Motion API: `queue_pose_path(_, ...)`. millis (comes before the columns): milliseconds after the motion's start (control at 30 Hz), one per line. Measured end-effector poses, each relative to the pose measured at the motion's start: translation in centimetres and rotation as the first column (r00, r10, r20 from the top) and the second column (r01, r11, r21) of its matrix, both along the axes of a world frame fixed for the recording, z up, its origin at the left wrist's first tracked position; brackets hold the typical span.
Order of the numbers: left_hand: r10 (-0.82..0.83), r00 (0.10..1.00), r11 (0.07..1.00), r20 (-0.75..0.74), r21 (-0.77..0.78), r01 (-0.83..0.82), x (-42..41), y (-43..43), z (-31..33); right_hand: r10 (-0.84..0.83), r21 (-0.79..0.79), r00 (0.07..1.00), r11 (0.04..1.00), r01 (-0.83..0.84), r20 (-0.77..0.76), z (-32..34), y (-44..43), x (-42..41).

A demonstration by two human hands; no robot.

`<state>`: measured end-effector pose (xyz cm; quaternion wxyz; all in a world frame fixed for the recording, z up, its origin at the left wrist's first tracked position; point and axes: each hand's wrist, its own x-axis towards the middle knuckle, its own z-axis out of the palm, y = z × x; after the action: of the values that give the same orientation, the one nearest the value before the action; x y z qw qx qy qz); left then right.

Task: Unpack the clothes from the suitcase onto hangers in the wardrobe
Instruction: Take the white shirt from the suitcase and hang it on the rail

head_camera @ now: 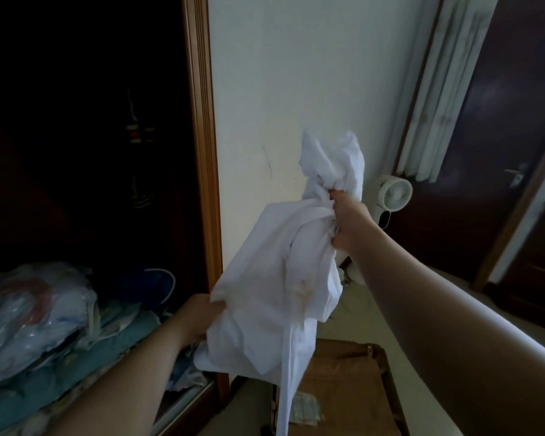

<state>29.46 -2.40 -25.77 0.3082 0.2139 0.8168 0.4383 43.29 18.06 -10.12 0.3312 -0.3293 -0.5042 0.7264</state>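
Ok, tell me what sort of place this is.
Probably a bedroom in a home: an open wardrobe with folded bedding stacked inside, a brown suitcase on the floor and a small white fan by the wall. The left hand and right hand hold a white garment.

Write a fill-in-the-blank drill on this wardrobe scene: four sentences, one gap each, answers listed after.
1. The right hand grips the bunched top of a crumpled ____ cloth garment.
2. The left hand holds the same garment ____ than the right hand does.
3. Beneath the hanging garment lies a ____ rectangular suitcase.
4. The small round white fan shows to the ____ of the raised garment.

Missing words: white; lower; brown; right
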Motion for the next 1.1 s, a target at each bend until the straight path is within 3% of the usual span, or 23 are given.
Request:
queue_pose_path(100, 0.041, 0.985, 0.987, 0.166, 0.145, -0.065, 0.4, 0.3, 3.1, -0.033, 0.065, 0.984, 0.998, 0.022, 0.176, -1.1, 0.4, -0.1)
queue_pose_path(167, 0.046, 0.973, 0.955, 0.228, 0.274, -0.109, 1.1, 1.5, 5.5, 0.011, 0.026, 0.97, 1.0, -0.018, 0.243, -2.1, 0.0, -0.3)
queue_pose_path(267, -0.003, 0.957, 0.901, 0.291, 0.415, -0.123, 2.3, 3.1, 8.8, 0.227, -0.011, 0.901, 0.971, -0.24, 0.369, -2.8, -1.3, -0.1)
queue_pose_path(333, -0.023, 0.94, 0.862, 0.34, 0.483, -0.153, 2.8, 3.8, 10.7, 0.375, 0.071, 0.815, 0.891, -0.448, 0.441, -2.7, -2.1, 0.0)
queue_pose_path(400, -0.044, 0.941, 0.824, 0.334, 0.545, -0.155, 3.0, 4.0, 12.2, 0.498, 0.125, 0.771, 0.803, -0.583, 0.398, -2.2, -2.6, 0.2)
queue_pose_path(533, 0.033, 0.918, 0.741, 0.396, 0.607, -0.288, 1.8, 3.6, 14.3, 0.656, 0.031, 0.733, 0.741, -0.671, 0.177, -0.3, -2.8, 0.4)
queue_pose_path(567, 0.068, 0.911, 0.736, 0.406, 0.596, -0.32, 1.3, 3.5, 14.6, 0.672, 0.065, 0.72, 0.722, -0.689, 0.17, 0.0, -2.8, 0.4)
queue_pose_path(633, 0.115, 0.885, 0.724, 0.452, 0.571, -0.386, 0.8, 3.4, 15.5, 0.634, 0.253, 0.712, 0.667, -0.701, 0.302, 0.8, -3.4, 0.4)
queue_pose_path(700, 0.147, 0.873, 0.707, 0.465, 0.568, -0.422, 1.0, 3.3, 16.2, 0.431, 0.466, 0.743, 0.588, -0.662, 0.512, 1.2, -4.4, -0.3)
queue_pose_path(767, 0.132, 0.897, 0.688, 0.421, 0.613, -0.389, 1.1, 3.2, 16.8, 0.268, 0.567, 0.802, 0.59, -0.575, 0.534, 1.5, -5.2, -1.5)
queue_pose_path(833, -0.003, 0.946, 0.685, 0.323, 0.691, -0.233, 1.5, 2.3, 17.9, 0.281, 0.553, 0.851, 0.662, -0.506, 0.443, 2.1, -5.9, -2.5)
queue_pose_path(933, -0.016, 0.998, 0.791, -0.066, 0.609, 0.053, 0.9, 0.7, 18.8, 0.327, 0.556, 0.88, 0.684, -0.473, 0.346, 3.4, -7.4, -4.1)
queue_pose_path(1033, 0.18, 0.899, 0.909, -0.399, 0.417, 0.003, -0.1, -1.6, 18.5, 0.228, 0.639, 0.926, 0.673, -0.372, 0.3, 4.6, -8.2, -5.6)
queue_pose_path(1100, 0.237, 0.827, 0.943, -0.51, 0.325, -0.07, -1.3, -3.6, 18.4, 0.167, 0.677, 0.946, 0.665, -0.316, 0.278, 5.5, -8.5, -6.3)
